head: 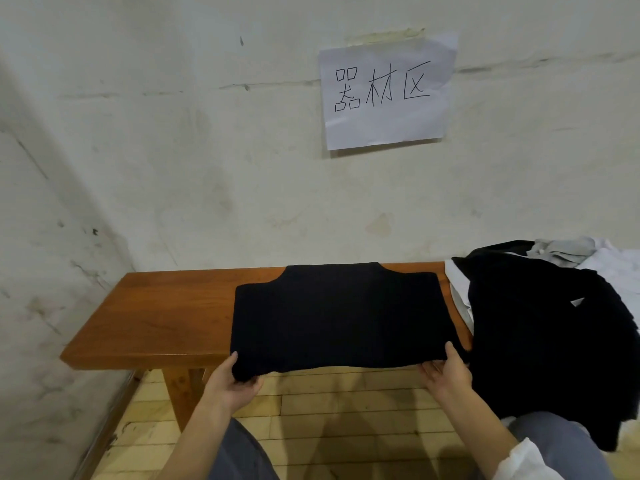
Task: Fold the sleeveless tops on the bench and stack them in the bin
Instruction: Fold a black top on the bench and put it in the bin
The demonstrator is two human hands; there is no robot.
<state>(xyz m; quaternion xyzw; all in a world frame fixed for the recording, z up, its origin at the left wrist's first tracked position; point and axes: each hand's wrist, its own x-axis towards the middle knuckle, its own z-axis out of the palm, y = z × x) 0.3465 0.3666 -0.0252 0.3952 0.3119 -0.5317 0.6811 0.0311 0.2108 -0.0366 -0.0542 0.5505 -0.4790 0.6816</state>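
Dark top point(339, 313) lies lengthwise along the bench point(166, 313); left hand point(232, 382) and right hand point(448, 370) each grip a corner overhanging its front edge.

Grey-blue trousers point(239, 455); white sleeve point(519, 462) at right elbow.

Recorded as plain black throughout: a flat black knitted sleeveless top point(339, 313), pinched at its near corners by the left hand point(235, 386) and the right hand point(448, 374). Left of the left grip, a glossy reddish-brown wooden bench point(166, 313) is seen. Right of the right grip, a heaped pile of black, grey and white garments point(540, 334) is noted. Above the grips, a white paper sheet point(386, 91) is marked with black handwriting. Below the grips, pale yellow wooden floor planks point(346, 410) are seen.
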